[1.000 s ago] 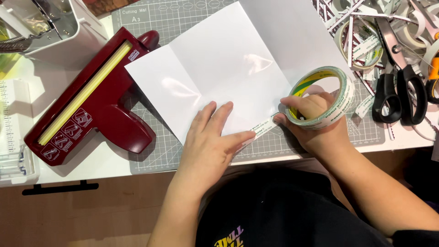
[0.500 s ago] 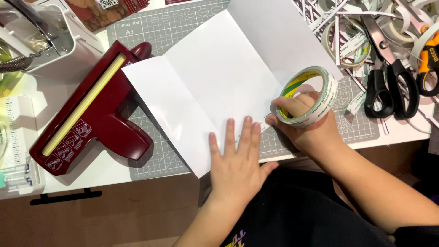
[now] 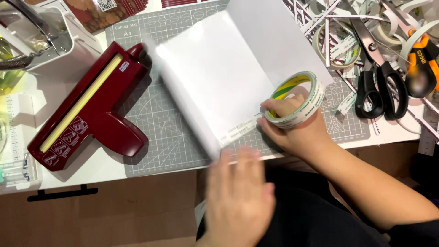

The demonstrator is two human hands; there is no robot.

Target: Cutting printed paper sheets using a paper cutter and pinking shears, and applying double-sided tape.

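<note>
A white sheet of paper (image 3: 215, 77) lies on the grey cutting mat (image 3: 160, 142), its left panel folded over toward the middle. My right hand (image 3: 292, 128) holds a roll of double-sided tape (image 3: 297, 98) at the sheet's lower right edge, with a strip of tape (image 3: 238, 132) pulled out along that edge. My left hand (image 3: 240, 201) is blurred, off the paper, hovering below the table edge with fingers spread and nothing in it.
A dark red paper punch with a yellow strip (image 3: 87, 110) sits left of the sheet. Black scissors (image 3: 375, 87), an orange-handled tool (image 3: 423, 64), another tape roll (image 3: 336, 45) and paper scraps crowd the right. A white container (image 3: 41, 41) stands at the top left.
My left hand lifted off the sheet and pulled back toward me. The paper's left panel has folded over. My right hand stays on the tape roll, with a strip drawn out.
</note>
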